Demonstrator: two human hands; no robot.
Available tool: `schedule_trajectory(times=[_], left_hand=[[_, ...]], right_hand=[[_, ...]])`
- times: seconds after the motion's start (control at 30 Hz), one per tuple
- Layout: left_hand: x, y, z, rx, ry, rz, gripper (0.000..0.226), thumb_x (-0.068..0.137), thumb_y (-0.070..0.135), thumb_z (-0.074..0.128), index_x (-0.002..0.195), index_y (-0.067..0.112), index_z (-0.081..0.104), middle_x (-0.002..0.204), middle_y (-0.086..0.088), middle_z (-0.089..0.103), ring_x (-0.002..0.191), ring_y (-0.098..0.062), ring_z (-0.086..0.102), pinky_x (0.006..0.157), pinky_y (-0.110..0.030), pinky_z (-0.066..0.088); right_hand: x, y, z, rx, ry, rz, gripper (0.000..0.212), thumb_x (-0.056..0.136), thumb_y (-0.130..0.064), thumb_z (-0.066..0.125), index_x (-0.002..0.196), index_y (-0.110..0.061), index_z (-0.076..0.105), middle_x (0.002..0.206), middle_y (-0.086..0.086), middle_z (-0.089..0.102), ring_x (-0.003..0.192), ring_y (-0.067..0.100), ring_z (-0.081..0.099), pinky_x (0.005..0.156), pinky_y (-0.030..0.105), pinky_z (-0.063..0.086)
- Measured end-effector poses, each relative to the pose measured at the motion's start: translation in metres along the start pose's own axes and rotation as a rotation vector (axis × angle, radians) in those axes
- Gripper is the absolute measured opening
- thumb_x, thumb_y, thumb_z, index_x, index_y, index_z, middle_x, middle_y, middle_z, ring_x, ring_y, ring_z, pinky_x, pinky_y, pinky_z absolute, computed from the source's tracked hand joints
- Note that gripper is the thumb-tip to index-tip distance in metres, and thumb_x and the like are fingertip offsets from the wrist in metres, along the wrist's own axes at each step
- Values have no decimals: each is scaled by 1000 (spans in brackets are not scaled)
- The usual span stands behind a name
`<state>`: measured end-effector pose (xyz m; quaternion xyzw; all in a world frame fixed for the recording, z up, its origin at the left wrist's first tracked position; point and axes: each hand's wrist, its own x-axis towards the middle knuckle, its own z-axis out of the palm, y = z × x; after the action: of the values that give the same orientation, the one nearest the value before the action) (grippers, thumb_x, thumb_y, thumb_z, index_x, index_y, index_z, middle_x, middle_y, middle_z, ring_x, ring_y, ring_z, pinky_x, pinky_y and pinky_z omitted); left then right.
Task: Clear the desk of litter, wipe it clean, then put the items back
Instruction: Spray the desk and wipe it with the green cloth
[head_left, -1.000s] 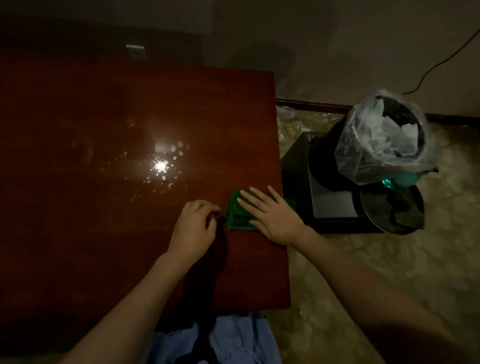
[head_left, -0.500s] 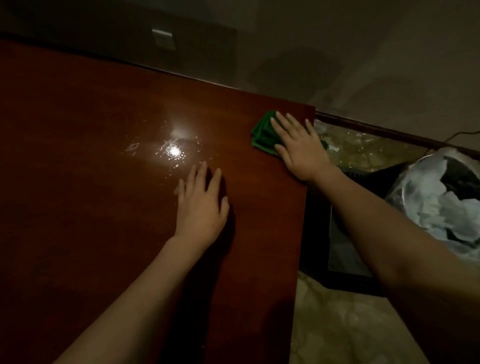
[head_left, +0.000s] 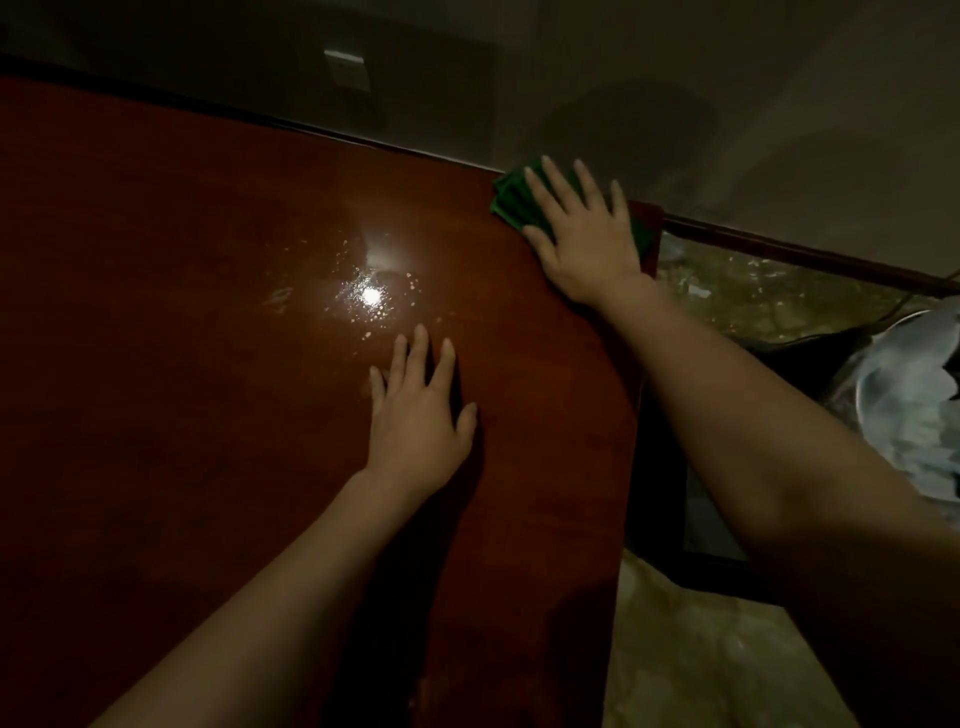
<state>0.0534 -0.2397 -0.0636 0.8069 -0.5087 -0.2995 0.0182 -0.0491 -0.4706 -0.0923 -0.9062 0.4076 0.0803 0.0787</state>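
A folded green cloth (head_left: 511, 200) lies at the far right corner of the dark red wooden desk (head_left: 182, 364). My right hand (head_left: 584, 236) presses flat on the cloth with straight, spread fingers and covers most of it. My left hand (head_left: 418, 405) rests flat on the bare desk top near the middle, fingers straight, just below a bright wet glare spot (head_left: 371, 296) with small droplets around it.
To the right of the desk, on the floor, stands a bin lined with a clear plastic bag (head_left: 914, 395) holding white paper litter, next to a black box (head_left: 691, 519). A wall (head_left: 675, 78) runs behind the desk, with a pale switch plate (head_left: 347, 70).
My right hand has pushed the green cloth from the near right edge up to the far right corner. My left hand uncurled and now lies flat on the desk.
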Motion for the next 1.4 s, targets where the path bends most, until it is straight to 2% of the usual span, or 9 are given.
schedule_trajectory(times=[0.1, 0.23, 0.47, 0.67, 0.93, 1.07, 1.27, 1.33, 1.4], left_hand=[[-1, -5, -10, -7, -44, 28, 71, 96, 35, 46, 152, 16, 7, 160, -7, -7, 146, -24, -8, 117, -46, -1], [-20, -20, -25, -35, 29, 21, 68, 96, 29, 47, 152, 10, 12, 159, -10, 8, 146, -26, 6, 118, -43, 6], [-105, -48, 3, -62, 26, 15, 64, 97, 29, 45, 151, 9, 15, 159, -11, 7, 146, -26, 1, 120, -42, 7], [-185, -84, 34, -45, -42, 16, 65, 99, 32, 41, 152, 11, 11, 159, -11, 4, 146, -26, -1, 119, -42, 8], [-260, -132, 64, -37, -75, 42, 65, 98, 33, 42, 151, 10, 13, 158, -14, 6, 146, -29, 2, 119, -45, 11], [-280, -149, 66, -52, -69, 26, 65, 97, 33, 43, 151, 11, 14, 158, -13, 6, 146, -30, 2, 119, -44, 11], [-287, -144, 61, -59, -102, 55, 64, 98, 32, 43, 151, 14, 13, 158, -13, 7, 146, -30, 1, 118, -44, 13], [-280, -141, 57, -62, -98, 63, 64, 97, 32, 43, 151, 15, 13, 158, -12, 5, 146, -30, 1, 118, -44, 12], [-267, -141, 50, -60, -72, 55, 63, 97, 32, 42, 151, 14, 14, 159, -12, 5, 146, -29, -1, 119, -43, 11]], right_hand=[[-27, -21, 8, -34, -8, -84, 57, 101, -50, 21, 152, -33, 4, 161, -6, 2, 148, 24, 1, 116, 50, 1], [-87, -39, 23, -58, -31, -181, 57, 99, -53, 19, 152, -34, 7, 161, -6, 6, 148, 24, 5, 116, 51, 4], [-212, -85, 54, -44, -30, -213, 58, 98, -52, 20, 151, -30, 17, 158, -2, 21, 145, 28, 19, 114, 53, 14], [-331, -126, 84, -27, -38, -214, 56, 100, -53, 13, 151, -32, 7, 157, -6, 14, 145, 25, 14, 115, 51, 12], [-462, -190, 116, -16, -48, -72, 54, 100, -51, 19, 151, -32, 14, 155, -4, 24, 144, 26, 19, 112, 51, 17], [-479, -210, 118, 5, -79, -7, 56, 99, -53, 20, 152, -36, 8, 155, -6, 23, 144, 25, 17, 113, 53, 14], [-437, -237, 100, -80, -200, -259, 57, 99, -56, 17, 131, -24, 52, 153, -2, 33, 142, 28, 25, 109, 62, 21], [-406, -239, 95, -94, -178, -303, 60, 99, -56, 15, 135, -24, 49, 155, -4, 23, 143, 25, 18, 111, 60, 18], [-374, -236, 91, -96, -168, -318, 59, 98, -56, 17, 148, -28, 30, 156, -8, 3, 145, 21, -1, 115, 52, -2]])
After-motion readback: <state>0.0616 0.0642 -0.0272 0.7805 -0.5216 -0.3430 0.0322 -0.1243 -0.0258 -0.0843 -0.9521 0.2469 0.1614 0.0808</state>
